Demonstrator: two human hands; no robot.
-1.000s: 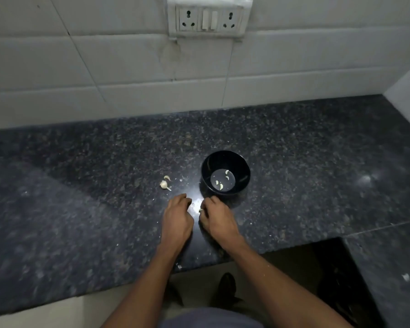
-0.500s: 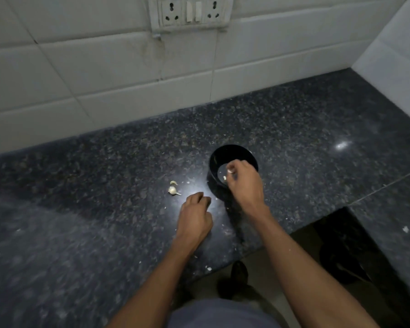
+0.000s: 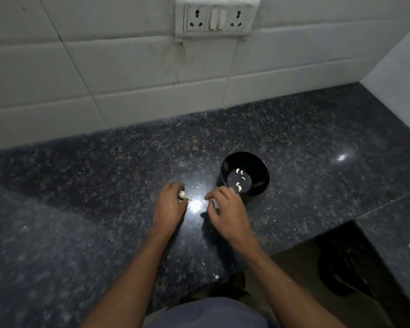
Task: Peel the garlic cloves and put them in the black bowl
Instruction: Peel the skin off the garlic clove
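Note:
A black bowl (image 3: 244,173) stands on the dark granite counter (image 3: 104,197) and holds several peeled white garlic cloves (image 3: 239,187). My left hand (image 3: 169,207) lies left of the bowl with its fingers curled round a small unpeeled garlic piece (image 3: 182,194) on the counter. My right hand (image 3: 227,209) hovers just in front of the bowl's near left rim, fingers loosely spread, with nothing seen in it.
Bits of garlic skin (image 3: 216,276) lie scattered on the counter near its front edge. A white tiled wall (image 3: 128,67) with a socket panel (image 3: 217,18) runs behind. The counter steps back at the right, above a dark gap (image 3: 341,268).
My right hand carried a clove to the bowl, let it go there and drew back toward me. My left hand moved forward onto the unpeeled garlic.

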